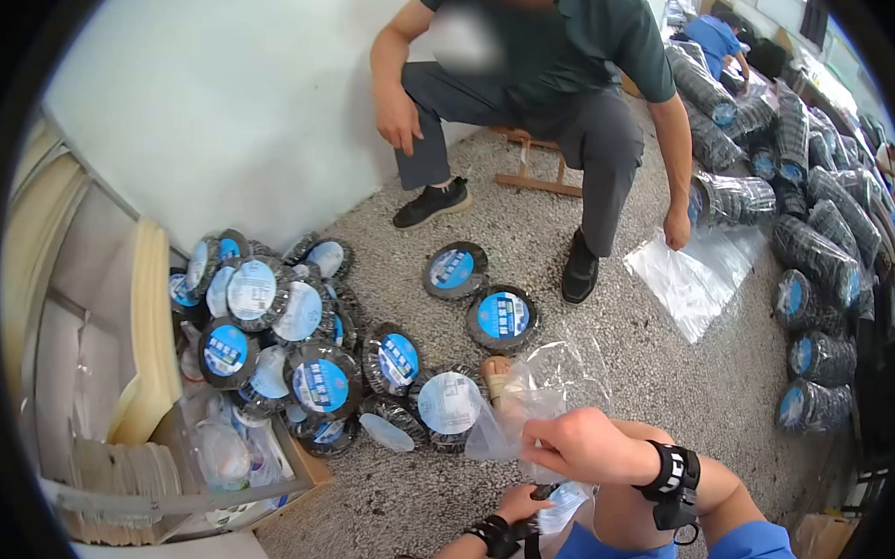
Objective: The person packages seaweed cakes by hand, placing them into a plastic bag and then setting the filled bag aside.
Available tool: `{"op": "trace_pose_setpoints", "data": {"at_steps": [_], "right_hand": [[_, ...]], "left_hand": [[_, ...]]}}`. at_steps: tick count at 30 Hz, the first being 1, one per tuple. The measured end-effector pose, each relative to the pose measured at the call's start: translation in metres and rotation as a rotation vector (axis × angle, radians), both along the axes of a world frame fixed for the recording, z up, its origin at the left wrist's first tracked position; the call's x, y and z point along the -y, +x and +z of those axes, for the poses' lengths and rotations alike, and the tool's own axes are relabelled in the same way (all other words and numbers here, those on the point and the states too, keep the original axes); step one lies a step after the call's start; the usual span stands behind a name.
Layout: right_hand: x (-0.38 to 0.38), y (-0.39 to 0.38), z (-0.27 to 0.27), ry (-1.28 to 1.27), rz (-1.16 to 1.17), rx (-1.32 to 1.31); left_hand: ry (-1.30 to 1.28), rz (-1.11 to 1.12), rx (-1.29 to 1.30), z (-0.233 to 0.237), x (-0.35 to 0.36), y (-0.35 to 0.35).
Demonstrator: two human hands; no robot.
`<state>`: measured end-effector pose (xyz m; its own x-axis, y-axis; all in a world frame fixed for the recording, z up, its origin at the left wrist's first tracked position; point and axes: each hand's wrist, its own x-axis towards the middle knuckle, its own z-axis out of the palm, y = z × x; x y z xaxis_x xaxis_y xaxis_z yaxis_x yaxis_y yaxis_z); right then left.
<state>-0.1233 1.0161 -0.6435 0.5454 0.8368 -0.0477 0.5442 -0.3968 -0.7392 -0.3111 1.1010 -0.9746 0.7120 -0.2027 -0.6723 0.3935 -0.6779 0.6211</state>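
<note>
My right hand [583, 446], with a black band on its wrist, is closed on a clear plastic bag [541, 404] that spreads out over the floor and my sandalled foot. Lower down, my left hand [522, 503] is wrapped round a black round roll [562, 509] with a pale blue label, partly hidden by my right arm. Left of the bag, a black roll with a round white-blue label [450, 403] lies on the floor. Two more rolls [455, 269] with blue labels lie farther ahead.
A heap of blue-labelled black rolls [301, 309] stands at the left beside a shelf with a cardboard box [311, 457]. Opposite sits a person [600, 126] whose hand touches flat clear bags [699, 276]. Bagged stacks of rolls [816, 252] line the right; another person [712, 42] bends behind.
</note>
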Motion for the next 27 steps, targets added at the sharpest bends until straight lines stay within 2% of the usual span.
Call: {"op": "trace_pose_setpoints", "data": {"at_steps": [1,2,3,4,5,6,7,8,9,11,13,15,16,17,19,21,23,24,25,27], "right_hand": [[-0.001,-0.001,0.0,0.001,0.008,-0.006],[0.0,0.001,-0.003,0.014,0.018,0.014],[0.002,0.003,-0.008,0.044,-0.036,0.019],[0.005,0.007,-0.011,0.076,-0.09,0.026],[0.009,0.01,-0.013,0.089,-0.082,0.051],[0.013,0.013,-0.016,0.092,-0.141,0.074],[0.018,0.014,-0.022,0.096,-0.2,0.092],[0.022,0.016,-0.03,0.115,-0.231,0.115],[0.024,0.016,-0.031,0.128,-0.22,0.124],[0.023,0.011,-0.03,0.125,-0.313,0.021],[0.016,0.004,-0.021,0.123,-0.324,-0.031],[-0.002,-0.002,-0.019,0.259,-0.233,-0.403],[-0.016,-0.002,-0.036,0.34,-0.196,-0.714],[-0.03,-0.007,-0.031,0.329,-0.193,-0.712],[-0.061,-0.022,-0.016,0.428,-0.104,-0.996],[-0.088,-0.033,-0.006,0.429,-0.005,-0.994],[-0.118,-0.054,0.001,0.818,0.188,-0.524],[-0.13,-0.06,0.001,0.833,0.194,-0.54],[-0.14,-0.063,0.0,0.854,0.252,-0.201],[-0.159,-0.055,-0.004,0.837,0.357,0.507]], "left_hand": [[0.125,-0.113,0.341,0.016,-0.02,0.006],[0.14,-0.079,0.275,0.026,-0.05,0.022],[0.137,0.013,0.313,0.041,-0.086,0.038],[0.434,-0.111,0.471,0.072,-0.117,0.053],[0.713,-0.137,0.643,0.092,-0.148,0.061],[0.749,-0.146,0.62,0.087,-0.191,0.069],[0.718,-0.025,0.815,0.113,-0.222,0.064],[0.833,0.193,0.744,0.182,-0.224,0.064],[0.848,0.34,0.866,0.191,-0.253,0.061],[0.975,0.569,1.014,0.258,-0.279,0.056],[0.043,1.053,0.82,0.331,-0.276,0.037],[-0.802,1.202,0.732,0.335,-0.281,0.009],[-1.247,1.3,0.612,0.334,-0.268,-0.003],[-1.559,1.24,0.482,0.347,-0.248,-0.023],[-1.268,1.023,0.696,0.359,-0.218,-0.038],[-1.416,1.3,0.571,0.373,-0.19,-0.037],[-1.36,1.354,0.605,0.366,-0.172,-0.03],[-1.4,1.415,0.534,0.348,-0.176,-0.023],[-1.434,1.474,0.454,0.327,-0.184,-0.018],[-1.087,1.387,0.8,0.31,-0.216,-0.046]]}}
